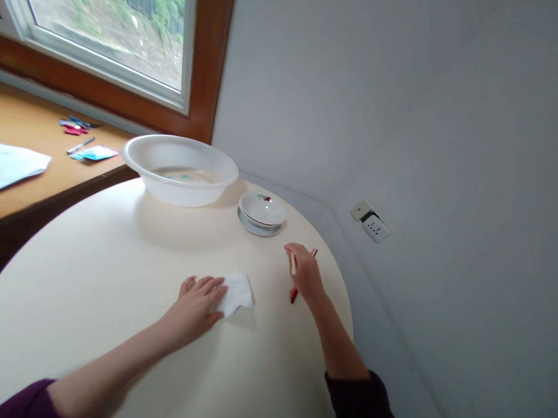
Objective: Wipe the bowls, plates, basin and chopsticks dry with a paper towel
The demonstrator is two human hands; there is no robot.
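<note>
My left hand (200,307) is over the table with its fingers and thumb on a white cloth (237,295), gripping its left part. The cloth's right edge hangs slightly raised over a shadow. Farther right, my right hand (305,276) is closed, with thumb and fingertips pinched together around a thin pale chopstick (293,264). Beneath this hand, red and dark chopsticks (294,294) lie slantwise on the table; their middle is hidden by the hand. Just beyond it, two stacked white dishes (260,209) rest on a grey-blue plate (259,230).
A large white basin (183,193) with some liquid stands at the back of the round table (98,257). On the wooden desk (26,112) at left are scissors (75,126), a pen (80,145), a blue packet (95,153) and papers (12,165). The wall with a socket (376,227) borders the right side.
</note>
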